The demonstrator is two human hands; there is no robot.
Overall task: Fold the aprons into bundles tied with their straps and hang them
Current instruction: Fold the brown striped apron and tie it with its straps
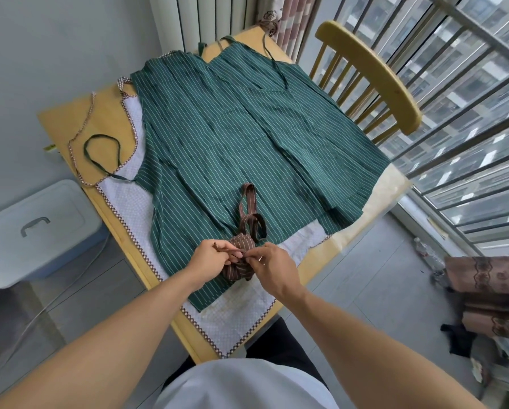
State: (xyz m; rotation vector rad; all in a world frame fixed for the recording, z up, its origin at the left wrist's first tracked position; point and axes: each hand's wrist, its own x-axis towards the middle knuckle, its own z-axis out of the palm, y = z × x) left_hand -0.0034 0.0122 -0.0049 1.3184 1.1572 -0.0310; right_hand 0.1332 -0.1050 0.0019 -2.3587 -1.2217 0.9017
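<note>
Pinching brown strap ends, left hand [207, 256] and right hand [272, 265] meet over brown bundle [241, 261] — near edge of green apron [232, 137] — fingers narrow.

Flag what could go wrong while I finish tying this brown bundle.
The brown striped apron bundle sits on the spread green striped apron, so lifting may drag it. The brown strap loops lie loose and may snag. Left hand and right hand only pinch strap ends; the tie could slip.
</note>
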